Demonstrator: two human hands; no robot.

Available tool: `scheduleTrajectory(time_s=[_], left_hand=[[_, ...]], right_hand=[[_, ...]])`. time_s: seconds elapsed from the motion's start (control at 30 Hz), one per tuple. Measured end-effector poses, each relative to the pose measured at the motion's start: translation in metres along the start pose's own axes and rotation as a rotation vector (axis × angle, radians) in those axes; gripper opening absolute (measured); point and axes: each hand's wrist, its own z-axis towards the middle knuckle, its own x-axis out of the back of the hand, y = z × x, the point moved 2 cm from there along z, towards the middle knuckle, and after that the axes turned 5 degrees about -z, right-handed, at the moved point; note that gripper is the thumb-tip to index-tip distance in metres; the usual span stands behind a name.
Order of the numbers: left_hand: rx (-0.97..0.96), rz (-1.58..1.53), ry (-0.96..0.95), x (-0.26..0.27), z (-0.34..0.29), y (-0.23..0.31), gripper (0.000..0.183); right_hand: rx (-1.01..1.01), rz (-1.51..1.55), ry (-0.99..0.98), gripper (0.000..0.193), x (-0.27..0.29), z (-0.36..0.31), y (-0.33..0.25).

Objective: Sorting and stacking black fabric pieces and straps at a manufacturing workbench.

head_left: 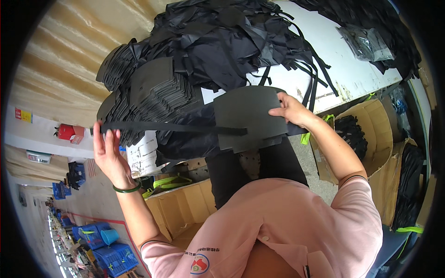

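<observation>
A flat black panel (252,113) with a curved top edge is held out over the near table edge. My right hand (295,110) is closed on its right side, thumb on the upper face. From a slot near the panel's lower middle, a long black strap (176,127) runs left, pulled nearly straight. My left hand (110,150) is closed on the strap's far end, fingers raised. Just beyond the strap, layered stacks of similar black panels (160,90) stand on the white table (378,76). A big heap of black fabric pieces (218,41) with loose straps lies behind them.
Clear plastic packaging (366,44) lies at the table's far right. On the floor to my right stands a cardboard box (378,125) with black pieces inside. Another open box (181,208) is below on the left. Blue crates (113,259) stand farther left, past a red floor line.
</observation>
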Motion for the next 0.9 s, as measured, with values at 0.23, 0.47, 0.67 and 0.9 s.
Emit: scheduleTrajectory(time_s=[0.23,0.47,0.67,0.9], left_hand=[[0.566,0.350,0.161,0.128,-0.048,-0.122,0.042],[0.953,-0.418,-0.726,-0.052,-0.151,-0.072,0.046],[1.425,-1.009,-0.347,-0.156,-0.220,-0.094,0.043],[1.374,-0.985,-0.126,-0.177,-0.221,-0.130,0.022]], right_hand=[[-0.124,-0.138,0.077,0.038,0.030,-0.003,0.022],[-0.136,0.285,0.017,0.034,0.037,0.005,0.050],[-0.101,0.493,-0.086,0.043,0.035,-0.001,0.029],[-0.074,0.200,0.019,0.044,0.034,-0.012,0.031]])
